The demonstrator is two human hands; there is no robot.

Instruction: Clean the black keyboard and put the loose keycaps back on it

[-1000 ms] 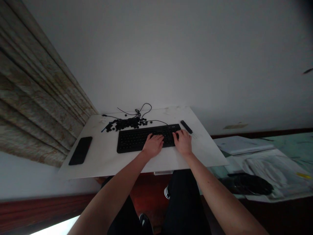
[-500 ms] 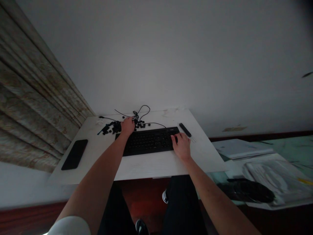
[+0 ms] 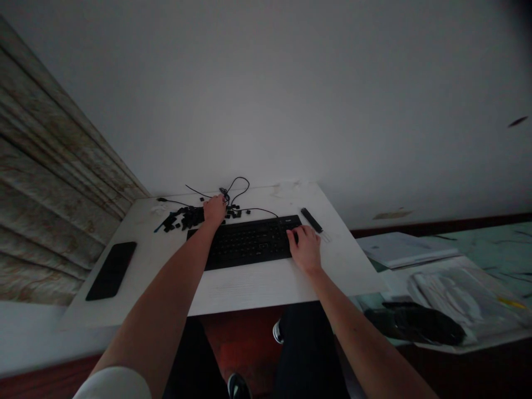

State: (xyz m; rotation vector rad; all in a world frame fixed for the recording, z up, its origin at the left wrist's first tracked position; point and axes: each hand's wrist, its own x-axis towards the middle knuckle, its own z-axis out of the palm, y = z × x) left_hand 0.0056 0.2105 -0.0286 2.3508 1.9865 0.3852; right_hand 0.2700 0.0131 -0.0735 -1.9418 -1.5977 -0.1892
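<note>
A black keyboard lies across the white table, its key area partly covered by my left forearm. Beyond its left end is a loose pile of small black keycaps. My left hand reaches down into the right part of that pile; its fingertips are hidden, so what they hold does not show. Over the keyboard's right end, my right hand is closed on the edge, with the thumb on the key side and the other fingers curled. A thin black cable loops behind the keycaps.
A dark phone lies at the table's left. A small black stick-like object lies right of the keyboard. Papers and a black bag-like item rest on a lower surface at right. A curtain hangs at left.
The camera view has shifted slightly, so the table items appear a little further left. My left hand stays at the keycaps, and my right hand stays at the keyboard's right end.
</note>
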